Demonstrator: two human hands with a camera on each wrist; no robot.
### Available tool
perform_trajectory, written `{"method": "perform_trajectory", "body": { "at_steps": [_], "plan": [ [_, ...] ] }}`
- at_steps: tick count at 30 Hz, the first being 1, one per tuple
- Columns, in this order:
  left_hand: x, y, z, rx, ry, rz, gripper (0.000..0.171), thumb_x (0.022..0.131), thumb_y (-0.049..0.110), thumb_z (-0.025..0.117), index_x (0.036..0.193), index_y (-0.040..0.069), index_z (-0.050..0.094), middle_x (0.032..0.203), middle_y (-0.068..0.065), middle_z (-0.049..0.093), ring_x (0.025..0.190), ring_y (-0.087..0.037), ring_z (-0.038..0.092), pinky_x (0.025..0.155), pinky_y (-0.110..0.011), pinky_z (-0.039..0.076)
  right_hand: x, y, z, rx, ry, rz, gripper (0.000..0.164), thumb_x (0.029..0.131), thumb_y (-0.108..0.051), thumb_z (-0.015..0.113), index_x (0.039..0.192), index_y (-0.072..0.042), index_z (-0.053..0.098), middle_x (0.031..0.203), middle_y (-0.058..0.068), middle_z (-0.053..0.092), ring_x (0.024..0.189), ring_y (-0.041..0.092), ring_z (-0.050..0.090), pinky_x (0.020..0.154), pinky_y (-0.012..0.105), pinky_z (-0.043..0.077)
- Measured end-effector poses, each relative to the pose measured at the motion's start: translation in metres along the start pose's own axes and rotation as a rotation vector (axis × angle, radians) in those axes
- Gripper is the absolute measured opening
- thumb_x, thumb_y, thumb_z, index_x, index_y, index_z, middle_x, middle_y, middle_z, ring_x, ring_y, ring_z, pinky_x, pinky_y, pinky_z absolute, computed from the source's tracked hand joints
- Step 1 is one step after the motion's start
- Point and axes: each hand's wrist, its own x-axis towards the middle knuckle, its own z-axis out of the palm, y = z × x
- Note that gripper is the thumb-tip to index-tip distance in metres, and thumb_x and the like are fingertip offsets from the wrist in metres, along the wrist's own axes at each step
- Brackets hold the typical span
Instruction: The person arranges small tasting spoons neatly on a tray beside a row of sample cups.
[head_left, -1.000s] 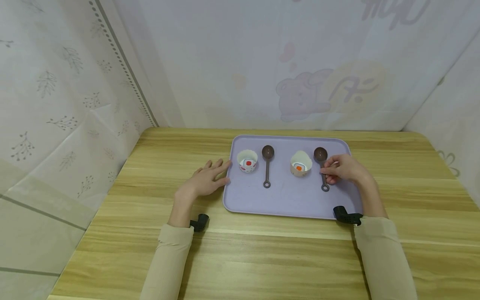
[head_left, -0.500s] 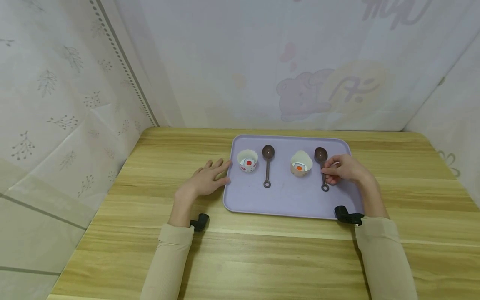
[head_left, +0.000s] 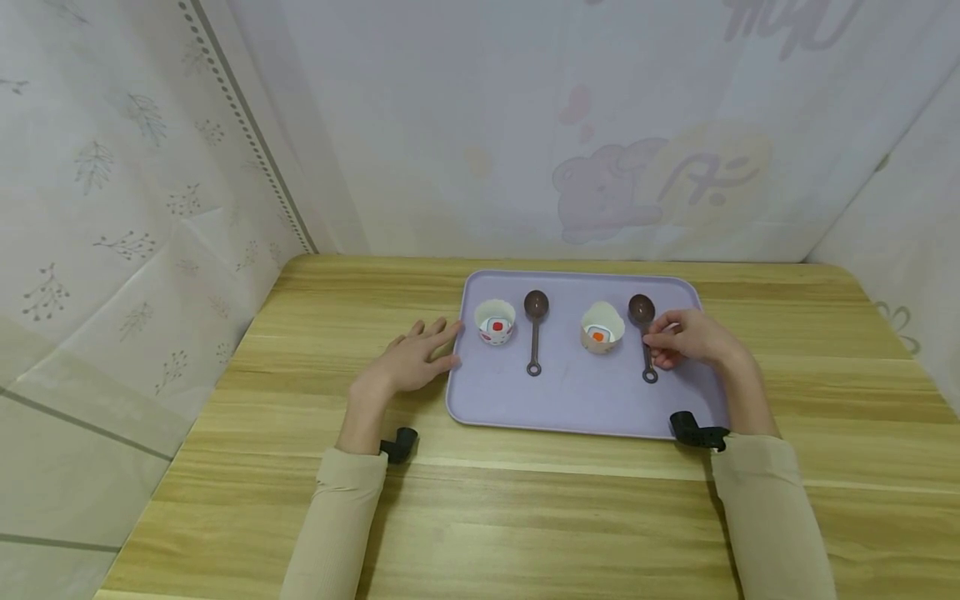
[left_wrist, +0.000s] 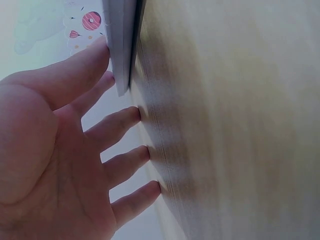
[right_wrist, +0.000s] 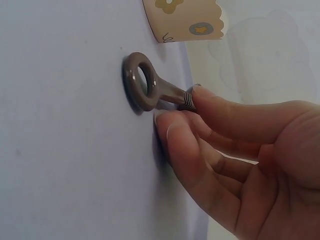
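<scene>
My right hand (head_left: pixel 686 337) pinches the handle of a dark brown measuring spoon (head_left: pixel 641 309) between thumb and fingers. The spoon lies at the right of a lilac tray (head_left: pixel 555 408), its bowl pointing away from me. In the right wrist view the ring end of the spoon handle (right_wrist: pixel 136 82) pokes out past the fingertips, close over the tray. My left hand (head_left: pixel 405 362) is spread at the tray's left edge, with thumb and index fingertip at the rim. In the left wrist view the other fingertips of my left hand (left_wrist: pixel 60 155) rest on the wooden table.
A second brown measuring spoon (head_left: pixel 536 305) lies left of the tray's middle. Beside it stands a white paper baking cup (head_left: pixel 495 335) with a red piece inside. A beige baking cup (head_left: pixel 600 343) with an orange piece stands between the spoons. Patterned curtains (head_left: pixel 450 167) hang behind the table (head_left: pixel 525 525).
</scene>
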Motion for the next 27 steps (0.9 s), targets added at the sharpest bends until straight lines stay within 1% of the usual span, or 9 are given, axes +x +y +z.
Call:
{"method": "perform_trajectory", "body": {
  "at_steps": [5, 11, 17, 22, 27],
  "plan": [
    [0.0015, -0.0002, -0.0002, 0.012, 0.027, 0.01, 0.063, 0.106, 0.039, 0.052, 0.161, 0.02, 0.029, 0.165, -0.016, 0.021, 0.151, -0.045, 0.009, 0.12, -0.065, 0.01, -0.0017, -0.0031, -0.0009, -0.026, 0.014, 0.0, 0.026, 0.102, -0.008, 0.058, 0.113, 0.015, 0.051, 0.076, 0.009, 0.066, 0.065, 0.013, 0.066, 0.062, 0.029, 0.06],
    [0.0021, 0.0, -0.0001, 0.019, 0.034, 0.004, 0.063, 0.105, 0.039, 0.053, 0.161, 0.021, 0.031, 0.165, -0.016, 0.023, 0.151, -0.045, 0.011, 0.118, -0.066, 0.013, -0.0038, -0.0048, -0.0016, -0.051, 0.028, -0.005, 0.029, 0.103, -0.011, 0.059, 0.116, 0.015, 0.053, 0.079, 0.011, 0.067, 0.067, 0.015, 0.066, 0.064, 0.031, 0.06],
    [0.0029, 0.0001, -0.001, 0.034, 0.053, 0.012, 0.06, 0.105, 0.035, 0.054, 0.159, 0.018, 0.034, 0.163, -0.02, 0.026, 0.15, -0.046, 0.016, 0.116, -0.068, 0.018, -0.0054, -0.0073, -0.0005, -0.081, 0.069, -0.012, 0.029, 0.103, -0.011, 0.059, 0.116, 0.014, 0.055, 0.081, 0.013, 0.069, 0.069, 0.016, 0.067, 0.066, 0.031, 0.061],
    [0.0041, -0.0005, -0.0011, 0.038, 0.074, 0.013, 0.058, 0.106, 0.035, 0.053, 0.158, 0.015, 0.036, 0.162, -0.022, 0.028, 0.149, -0.044, 0.021, 0.116, -0.066, 0.023, -0.0068, -0.0068, -0.0012, -0.125, 0.103, -0.019, 0.031, 0.103, -0.013, 0.06, 0.116, 0.014, 0.055, 0.081, 0.014, 0.069, 0.07, 0.017, 0.068, 0.066, 0.031, 0.061],
    [0.0042, -0.0004, -0.001, 0.035, 0.1, 0.021, 0.058, 0.106, 0.035, 0.054, 0.157, 0.014, 0.038, 0.161, -0.022, 0.03, 0.148, -0.042, 0.026, 0.117, -0.061, 0.026, -0.0086, -0.0095, 0.0001, -0.203, 0.149, -0.04, 0.031, 0.103, -0.017, 0.06, 0.113, 0.012, 0.058, 0.083, 0.014, 0.07, 0.071, 0.017, 0.069, 0.066, 0.031, 0.06]
  ]
}}
